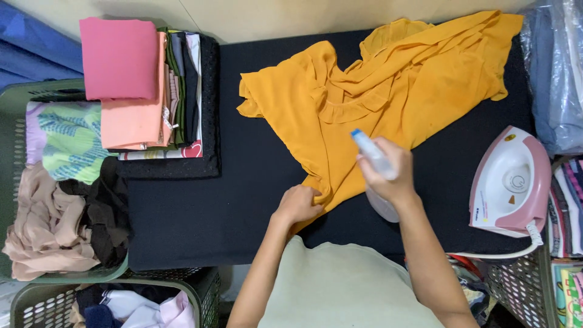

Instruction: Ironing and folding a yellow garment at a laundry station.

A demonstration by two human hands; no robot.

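A black padded ironing surface fills the middle of the view, with a pale wall along its 12 o'clock edge. Spread across it from the centre toward 1 o'clock lies a rumpled yellow blouse. At 3 o'clock a pink and white iron rests on the surface, its white cord looping toward 5 o'clock. At 10 o'clock sits a stack of folded clothes, pink and peach pieces on top. At 2 o'clock, past the blouse, clothes in clear plastic lean at the edge.

The left hand is closed on the blouse's lower hem, pinching the fabric. The right hand is wrapped around a clear spray bottle with a blue nozzle, held just above the blouse near its lower edge.

At 9 o'clock a green laundry basket holds crumpled beige, black and green-patterned clothes. At 7 o'clock a second basket holds white, pink and dark pieces. At 4 o'clock a wire basket stands beside folded clothes.
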